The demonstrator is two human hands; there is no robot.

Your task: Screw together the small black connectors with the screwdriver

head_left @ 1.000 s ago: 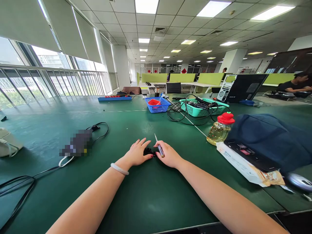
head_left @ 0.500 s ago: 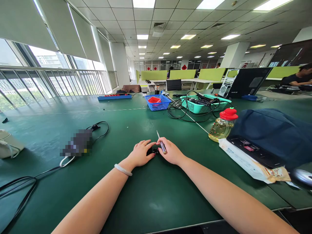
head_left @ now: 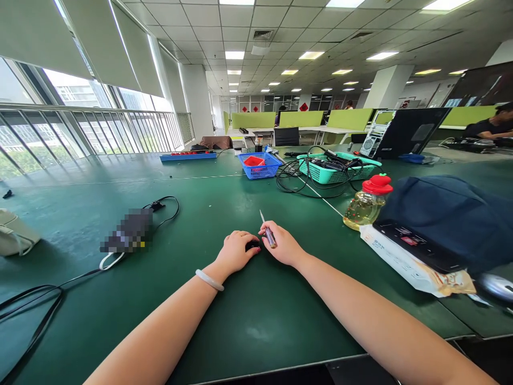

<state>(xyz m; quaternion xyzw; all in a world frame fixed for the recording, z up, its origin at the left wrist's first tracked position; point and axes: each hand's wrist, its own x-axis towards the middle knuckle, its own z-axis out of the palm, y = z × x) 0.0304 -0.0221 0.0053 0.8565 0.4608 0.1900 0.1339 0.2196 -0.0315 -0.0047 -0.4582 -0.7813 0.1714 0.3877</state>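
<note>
My left hand (head_left: 238,251), with a pale bangle (head_left: 209,279) on its wrist, curls round a small black object (head_left: 252,245) at the table's middle. Most of that object is hidden by the fingers, so its kind cannot be told. Just to the right, my right hand (head_left: 284,245) grips a screwdriver (head_left: 271,238). Its metal shaft points away from me and its brownish handle end tilts back over the fingers. A narrow gap separates the two hands, and the screwdriver's tip touches nothing.
On the green table (head_left: 256,321), a blue basket (head_left: 259,170) and a teal basket (head_left: 334,174) with black cables stand ahead. Rightward are a red-lidded bottle (head_left: 366,206), a phone (head_left: 419,246) and a dark blue bag (head_left: 449,219). A corded, blurred-out device (head_left: 130,231) lies left.
My left hand has closed more around the black object. The right hand has drawn slightly away from it to the right, still with the screwdriver.
</note>
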